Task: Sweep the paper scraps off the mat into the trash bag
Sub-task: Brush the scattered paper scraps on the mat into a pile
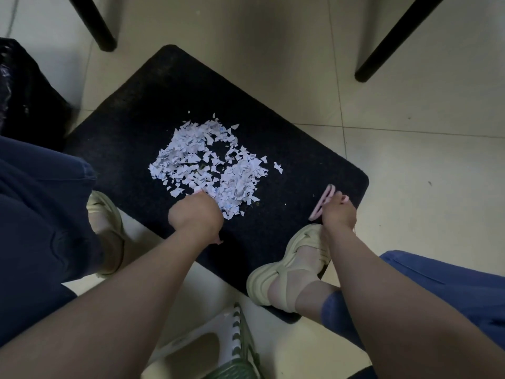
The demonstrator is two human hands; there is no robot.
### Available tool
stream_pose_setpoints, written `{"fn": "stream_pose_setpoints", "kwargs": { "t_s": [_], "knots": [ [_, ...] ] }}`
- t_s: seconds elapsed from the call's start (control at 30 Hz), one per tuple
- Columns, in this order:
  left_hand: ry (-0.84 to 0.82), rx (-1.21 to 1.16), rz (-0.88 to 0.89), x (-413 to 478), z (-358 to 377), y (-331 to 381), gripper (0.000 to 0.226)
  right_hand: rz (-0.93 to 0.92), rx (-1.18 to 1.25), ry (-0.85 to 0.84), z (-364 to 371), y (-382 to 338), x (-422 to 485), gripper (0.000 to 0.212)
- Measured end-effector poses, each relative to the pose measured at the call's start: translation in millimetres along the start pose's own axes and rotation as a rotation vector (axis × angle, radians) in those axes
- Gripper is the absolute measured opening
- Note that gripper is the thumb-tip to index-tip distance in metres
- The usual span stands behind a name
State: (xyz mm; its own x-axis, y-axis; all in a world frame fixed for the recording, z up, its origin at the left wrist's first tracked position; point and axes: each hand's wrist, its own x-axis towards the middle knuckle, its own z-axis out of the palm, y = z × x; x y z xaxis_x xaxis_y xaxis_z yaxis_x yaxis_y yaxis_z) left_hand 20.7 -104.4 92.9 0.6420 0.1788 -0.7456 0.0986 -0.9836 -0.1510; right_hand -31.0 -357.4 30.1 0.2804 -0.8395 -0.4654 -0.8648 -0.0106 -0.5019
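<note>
There is one black rectangular fibre mat (273,127). It carries one loose heap of white torn paper scraps (207,165), too many to count. Two bare hands show, the left hand (195,214) and the right hand (338,212). There are also:

- two cream strapped sandals (106,231) (287,269)
- two black slanted furniture legs (93,23) (396,36)
- one black plastic trash bag (24,86)
- one pink slender plastic object (323,201)
- one white and green plastic stool (232,337)

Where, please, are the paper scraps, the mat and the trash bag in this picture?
paper scraps (183,151): head view, dense left part of the pile.
mat (164,91): head view, bare far part of its surface.
trash bag (30,99): head view, its black side by the left edge.
</note>
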Motion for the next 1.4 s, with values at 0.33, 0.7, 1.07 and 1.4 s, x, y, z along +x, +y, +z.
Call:
{"fn": "stream_pose_setpoints", "kwargs": {
  "t_s": [0.33,0.7,1.07,1.4],
  "knots": [
    [0.057,-0.02,0.028,4.3,1.2,2.0,0.032,-0.119,-0.081,0.125,6.0,-5.2,-12.9,0.045],
    [0.131,-0.037,0.041,8.8,5.8,-0.2,0.022,-0.017,0.051,0.224,8.4,-9.0,-11.1,0.039],
    [0.055,-0.007,0.044,-5.6,-4.7,-2.3,0.055,-0.315,-0.056,-0.008,43.9,-14.5,-63.9,0.04],
    [0.079,-0.133,0.003,-11.4,-7.1,-20.8,0.045,-0.366,-0.204,-0.119,59.0,-18.0,-83.6,0.038]
  ]
}}
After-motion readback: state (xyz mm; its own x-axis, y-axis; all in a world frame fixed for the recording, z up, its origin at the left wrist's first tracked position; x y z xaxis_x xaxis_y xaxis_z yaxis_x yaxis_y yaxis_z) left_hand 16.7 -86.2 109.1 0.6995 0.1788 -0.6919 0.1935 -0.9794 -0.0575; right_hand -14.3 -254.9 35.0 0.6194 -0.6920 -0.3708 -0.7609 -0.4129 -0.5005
